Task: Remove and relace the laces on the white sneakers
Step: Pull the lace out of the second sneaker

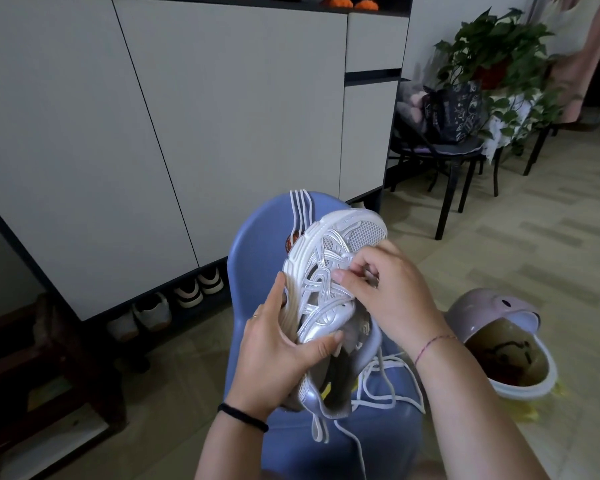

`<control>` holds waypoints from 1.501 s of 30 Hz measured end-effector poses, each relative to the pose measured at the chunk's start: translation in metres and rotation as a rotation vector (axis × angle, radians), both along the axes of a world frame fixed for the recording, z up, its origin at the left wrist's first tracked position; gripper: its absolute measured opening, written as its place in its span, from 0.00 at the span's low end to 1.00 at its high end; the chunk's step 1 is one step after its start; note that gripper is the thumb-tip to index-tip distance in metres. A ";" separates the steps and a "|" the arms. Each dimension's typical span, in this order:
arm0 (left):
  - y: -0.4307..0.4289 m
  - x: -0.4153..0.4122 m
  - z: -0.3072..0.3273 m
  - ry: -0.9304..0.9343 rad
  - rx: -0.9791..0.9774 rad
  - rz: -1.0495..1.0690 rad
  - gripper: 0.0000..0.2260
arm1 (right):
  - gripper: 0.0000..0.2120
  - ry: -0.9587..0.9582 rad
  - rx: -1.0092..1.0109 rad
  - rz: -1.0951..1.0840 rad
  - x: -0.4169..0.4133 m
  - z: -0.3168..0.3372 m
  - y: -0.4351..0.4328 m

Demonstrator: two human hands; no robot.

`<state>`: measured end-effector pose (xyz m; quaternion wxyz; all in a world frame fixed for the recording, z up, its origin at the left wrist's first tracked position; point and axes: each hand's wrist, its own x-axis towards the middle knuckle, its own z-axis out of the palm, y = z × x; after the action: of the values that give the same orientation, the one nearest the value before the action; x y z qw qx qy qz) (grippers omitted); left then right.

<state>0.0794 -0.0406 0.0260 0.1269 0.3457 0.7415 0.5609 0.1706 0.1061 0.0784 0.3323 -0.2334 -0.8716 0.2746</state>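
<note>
Holding: L hand (278, 355) curled round sneaker (329, 258) heel.
Pinching: R hand (392, 292) nips lace (397, 364) nr sneaker eyelets.
Tip: steady sneaker, pull lace straight.

Dim, cool indoor light, brightest on the pale floor (516, 244) at right. Heavy shadow below the cabinet (239, 116) and across the lower left corner. Soft sheen on the white sneaker (321, 251), sharp at centre. Wide-angle bowing of straight edges toward the borders; plant (492, 39) and top right corner blurred.
</note>
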 end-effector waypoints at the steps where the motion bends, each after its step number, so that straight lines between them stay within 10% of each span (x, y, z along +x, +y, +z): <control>1: 0.000 0.000 0.000 -0.001 -0.001 -0.006 0.56 | 0.14 0.001 0.002 0.013 0.000 0.001 0.001; 6: 0.000 0.000 0.001 -0.024 0.016 -0.017 0.56 | 0.11 0.178 -0.089 0.097 0.002 -0.003 0.003; 12: -0.002 -0.002 0.005 -0.073 0.060 -0.009 0.40 | 0.14 0.724 -0.801 -0.066 0.011 -0.009 0.027; 20: -0.001 -0.002 0.002 -0.032 0.003 0.010 0.55 | 0.01 0.283 -0.199 -0.057 0.011 0.001 0.013; 26: 0.001 -0.002 -0.002 0.024 -0.033 0.015 0.55 | 0.12 0.032 0.048 -0.066 0.001 -0.002 0.002; 32: 0.001 -0.002 -0.003 0.072 -0.053 0.014 0.53 | 0.09 0.019 0.045 -0.033 0.000 -0.003 0.003; 40: -0.002 -0.008 -0.004 -0.018 -0.007 0.045 0.56 | 0.11 0.681 -0.546 -0.261 0.018 0.000 0.023; 45: -0.001 -0.005 -0.005 0.005 -0.020 0.044 0.54 | 0.07 0.383 -0.341 -0.263 0.014 -0.008 0.022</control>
<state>0.0740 -0.0416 0.0209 0.1162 0.3294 0.7547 0.5553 0.1846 0.1284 0.0707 0.4795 -0.3409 -0.6966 0.4106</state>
